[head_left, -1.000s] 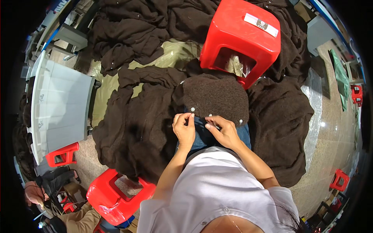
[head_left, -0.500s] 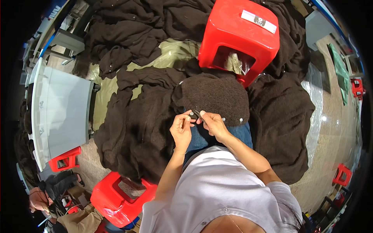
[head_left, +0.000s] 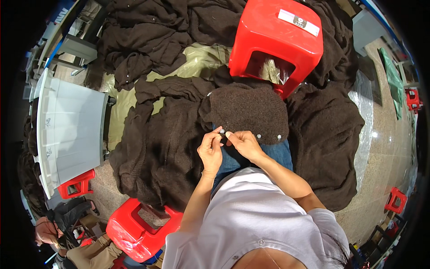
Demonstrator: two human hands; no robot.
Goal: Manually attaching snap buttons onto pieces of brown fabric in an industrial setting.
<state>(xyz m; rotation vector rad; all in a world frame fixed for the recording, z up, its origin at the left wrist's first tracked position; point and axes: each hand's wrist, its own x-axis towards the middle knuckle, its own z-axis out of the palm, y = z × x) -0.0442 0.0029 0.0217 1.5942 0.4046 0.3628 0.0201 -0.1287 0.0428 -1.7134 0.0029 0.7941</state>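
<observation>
Dark brown knitted fabric (head_left: 251,107) lies over my lap, its near edge at my hands. Two shiny rhinestone-like buttons, including one button (head_left: 259,136), sit along that edge right of my hands. My left hand (head_left: 210,150) is closed in a pinch on the fabric's edge, another sparkling button (head_left: 222,131) at its fingertips. Close beside it, my right hand (head_left: 244,144) has thumb and fingers pressed together at the same edge. Whatever lies inside the right hand is hidden by its fingers.
More brown knitted fabric (head_left: 159,148) is heaped on both sides and ahead. A red plastic stool (head_left: 273,27) stands ahead, another red stool (head_left: 130,237) behind at the left. A white bin (head_left: 74,125) stands left. A person in tan trousers (head_left: 94,255) is at lower left.
The slim dark tool that showed at my right fingertips no longer shows. My right fingers have curled in, and the hand has shifted slightly. My left hand keeps its pinch.
</observation>
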